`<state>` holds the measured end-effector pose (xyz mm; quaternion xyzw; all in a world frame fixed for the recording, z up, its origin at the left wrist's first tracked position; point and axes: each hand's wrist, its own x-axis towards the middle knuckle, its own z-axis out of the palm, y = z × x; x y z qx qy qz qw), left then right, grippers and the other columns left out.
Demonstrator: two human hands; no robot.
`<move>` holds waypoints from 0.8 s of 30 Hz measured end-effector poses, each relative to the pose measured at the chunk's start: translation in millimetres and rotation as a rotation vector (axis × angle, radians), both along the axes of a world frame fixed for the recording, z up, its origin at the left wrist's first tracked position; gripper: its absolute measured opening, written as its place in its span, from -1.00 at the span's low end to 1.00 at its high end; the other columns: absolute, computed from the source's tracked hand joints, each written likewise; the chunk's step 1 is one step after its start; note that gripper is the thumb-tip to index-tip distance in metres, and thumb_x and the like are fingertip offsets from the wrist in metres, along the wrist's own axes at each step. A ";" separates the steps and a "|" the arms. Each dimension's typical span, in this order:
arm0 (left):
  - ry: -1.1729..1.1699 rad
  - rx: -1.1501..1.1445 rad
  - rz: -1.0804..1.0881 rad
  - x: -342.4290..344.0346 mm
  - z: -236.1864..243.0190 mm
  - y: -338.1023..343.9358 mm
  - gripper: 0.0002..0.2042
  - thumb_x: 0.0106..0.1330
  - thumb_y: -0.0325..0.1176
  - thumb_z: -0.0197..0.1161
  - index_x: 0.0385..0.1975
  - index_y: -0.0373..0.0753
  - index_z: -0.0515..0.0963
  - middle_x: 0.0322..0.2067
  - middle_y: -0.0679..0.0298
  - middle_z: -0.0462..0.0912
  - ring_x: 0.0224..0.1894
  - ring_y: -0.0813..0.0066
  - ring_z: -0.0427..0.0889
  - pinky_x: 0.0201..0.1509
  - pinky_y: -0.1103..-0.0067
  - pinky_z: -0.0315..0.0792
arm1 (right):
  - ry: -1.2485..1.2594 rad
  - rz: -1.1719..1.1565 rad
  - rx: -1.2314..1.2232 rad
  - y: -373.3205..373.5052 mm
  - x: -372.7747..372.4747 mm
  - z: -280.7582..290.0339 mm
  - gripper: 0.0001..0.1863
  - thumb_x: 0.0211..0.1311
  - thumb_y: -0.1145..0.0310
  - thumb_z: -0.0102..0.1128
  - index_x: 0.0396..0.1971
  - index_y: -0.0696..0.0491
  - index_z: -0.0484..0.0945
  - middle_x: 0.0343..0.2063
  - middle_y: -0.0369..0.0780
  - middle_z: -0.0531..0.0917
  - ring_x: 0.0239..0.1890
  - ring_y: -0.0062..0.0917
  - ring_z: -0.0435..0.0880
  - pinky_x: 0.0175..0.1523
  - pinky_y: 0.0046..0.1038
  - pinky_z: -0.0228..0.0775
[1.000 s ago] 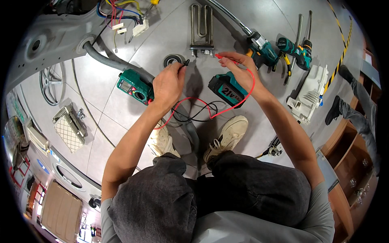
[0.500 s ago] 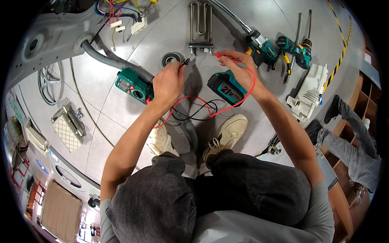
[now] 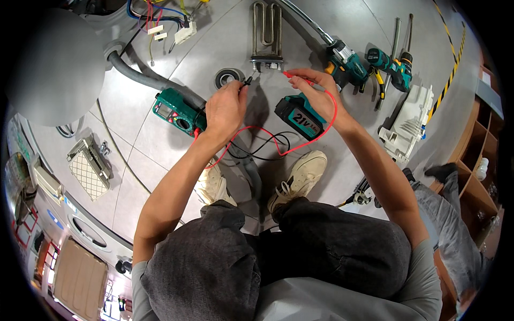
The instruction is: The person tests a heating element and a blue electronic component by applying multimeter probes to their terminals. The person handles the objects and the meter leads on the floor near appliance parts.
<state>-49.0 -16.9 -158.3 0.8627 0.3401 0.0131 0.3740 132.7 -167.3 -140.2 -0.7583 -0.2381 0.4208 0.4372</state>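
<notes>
My left hand (image 3: 226, 109) pinches a black test probe (image 3: 247, 82), its tip toward the terminals of a looped metal heating element (image 3: 267, 32). The red probe (image 3: 296, 75) is held in the fingers of my right hand (image 3: 321, 93), its tip close to the element's right terminal. Whether either tip touches metal I cannot tell. Red and black leads (image 3: 257, 155) loop between my forearms. The green multimeter (image 3: 179, 111) lies left of my left hand. A dark round ring (image 3: 227, 78) sits just beyond that hand.
Right of my right hand lies a teal cordless power tool (image 3: 347, 61); its battery (image 3: 300, 116) is below the hand. Farther right are a drill (image 3: 399, 69) and a white plastic part (image 3: 407, 125). A grey hose (image 3: 142, 77) and loose wiring (image 3: 166, 21) lie upper left. Another person's legs (image 3: 450, 219) are at right.
A blurred grey round patch now covers the metal panel at upper left. The other person's legs at right have shifted downward. Both my hands have stayed almost still.
</notes>
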 end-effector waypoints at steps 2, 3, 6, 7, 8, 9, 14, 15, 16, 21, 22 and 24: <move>0.012 -0.001 -0.003 0.3 -0.4 0.1 -0.80 0.34 -0.27 0.12 -0.30 -0.28 0.55 -0.35 0.05 0.63 -0.30 -0.03 0.60 -0.24 0.20 0.45 | -0.013 0.016 0.003 0.3 0.1 1.0 -0.69 0.28 0.31 0.14 -0.10 0.20 0.62 -0.24 -0.19 0.71 -0.17 -0.59 0.65 0.00 -0.55 0.43; 0.004 0.001 -0.001 -1.1 -1.0 0.7 -0.80 0.34 -0.27 0.11 -0.31 -0.28 0.54 -0.35 0.04 0.63 -0.30 -0.04 0.60 -0.24 0.20 0.46 | -0.014 0.030 0.009 2.0 -1.0 3.1 -0.68 0.29 0.30 0.14 -0.08 0.19 0.62 -0.23 -0.21 0.70 -0.16 -0.60 0.63 0.01 -0.55 0.43; -0.013 0.012 0.001 -1.8 -4.3 -1.0 -0.81 0.34 -0.27 0.11 -0.31 -0.28 0.53 -0.36 0.02 0.63 -0.30 -0.04 0.60 -0.24 0.19 0.46 | -0.038 0.057 -0.010 -0.6 0.9 1.5 -0.68 0.31 0.31 0.13 -0.07 0.18 0.62 -0.21 -0.22 0.69 -0.15 -0.61 0.63 0.02 -0.55 0.43; -0.016 0.017 -0.002 -1.7 -5.3 -1.7 -0.81 0.34 -0.27 0.10 -0.32 -0.28 0.53 -0.36 0.01 0.62 -0.30 -0.04 0.60 -0.24 0.18 0.46 | -0.045 0.065 -0.020 -1.4 0.6 -1.0 -0.69 0.31 0.31 0.13 -0.07 0.18 0.62 -0.20 -0.22 0.69 -0.14 -0.61 0.63 0.02 -0.55 0.43; -0.018 0.022 -0.005 -1.8 -6.2 -2.0 -0.81 0.34 -0.28 0.10 -0.32 -0.29 0.52 -0.36 0.00 0.62 -0.30 -0.05 0.60 -0.24 0.18 0.46 | -0.019 0.044 -0.009 -1.1 -0.6 -2.8 -0.69 0.30 0.32 0.13 -0.07 0.19 0.62 -0.22 -0.22 0.70 -0.15 -0.60 0.64 0.01 -0.55 0.43; -0.028 0.015 -0.008 0.1 -5.6 -1.8 -0.80 0.34 -0.28 0.10 -0.34 -0.30 0.51 -0.38 -0.01 0.61 -0.32 -0.05 0.60 -0.25 0.18 0.46 | 0.004 0.024 0.000 -0.9 0.1 -2.7 -0.70 0.29 0.33 0.14 -0.08 0.19 0.62 -0.24 -0.21 0.70 -0.17 -0.60 0.64 0.00 -0.56 0.43; -0.037 -0.015 0.031 -0.1 -3.9 1.8 -0.80 0.33 -0.28 0.11 -0.33 -0.30 0.52 -0.40 -0.01 0.61 -0.33 -0.07 0.59 -0.25 0.17 0.44 | 0.033 0.029 -0.028 1.7 -4.1 2.4 -0.68 0.29 0.31 0.13 -0.08 0.20 0.62 -0.26 -0.21 0.71 -0.17 -0.59 0.64 0.01 -0.56 0.42; -0.044 -0.005 0.022 -0.1 -3.4 2.7 -0.81 0.34 -0.29 0.11 -0.36 -0.31 0.50 -0.41 0.00 0.60 -0.33 -0.06 0.59 -0.27 0.17 0.45 | 0.021 0.033 -0.017 1.5 -4.8 3.5 -0.67 0.30 0.30 0.12 -0.08 0.20 0.62 -0.25 -0.21 0.70 -0.16 -0.59 0.64 0.02 -0.56 0.42; -0.050 0.004 0.012 -0.2 -2.9 3.4 -0.81 0.34 -0.30 0.10 -0.38 -0.31 0.48 -0.41 0.01 0.59 -0.34 -0.05 0.59 -0.28 0.17 0.46 | 0.014 0.030 -0.012 0.7 -3.4 2.8 -0.68 0.30 0.30 0.12 -0.08 0.20 0.62 -0.25 -0.21 0.70 -0.16 -0.59 0.64 0.02 -0.56 0.42; -0.054 0.006 0.017 0.7 -1.9 2.6 -0.81 0.34 -0.30 0.10 -0.39 -0.31 0.47 -0.41 0.02 0.58 -0.34 -0.05 0.59 -0.28 0.16 0.46 | 0.040 -0.008 0.037 -2.3 4.8 0.2 -0.70 0.29 0.32 0.14 -0.08 0.18 0.63 -0.24 -0.21 0.70 -0.15 -0.60 0.63 0.03 -0.56 0.42; -0.047 0.004 0.015 0.6 -2.0 2.7 -0.81 0.35 -0.30 0.10 -0.39 -0.32 0.46 -0.41 0.02 0.58 -0.34 -0.05 0.59 -0.28 0.16 0.46 | 0.040 0.007 0.036 -1.6 4.6 0.2 -0.70 0.29 0.33 0.14 -0.08 0.18 0.63 -0.25 -0.22 0.71 -0.16 -0.60 0.63 0.03 -0.56 0.42; -0.044 0.001 0.013 0.1 -2.0 2.9 -0.81 0.35 -0.31 0.09 -0.38 -0.32 0.46 -0.40 0.02 0.58 -0.33 -0.06 0.59 -0.28 0.16 0.46 | 0.041 0.037 0.036 0.7 3.1 0.2 -0.70 0.29 0.33 0.15 -0.08 0.18 0.63 -0.25 -0.22 0.71 -0.17 -0.61 0.63 0.02 -0.56 0.42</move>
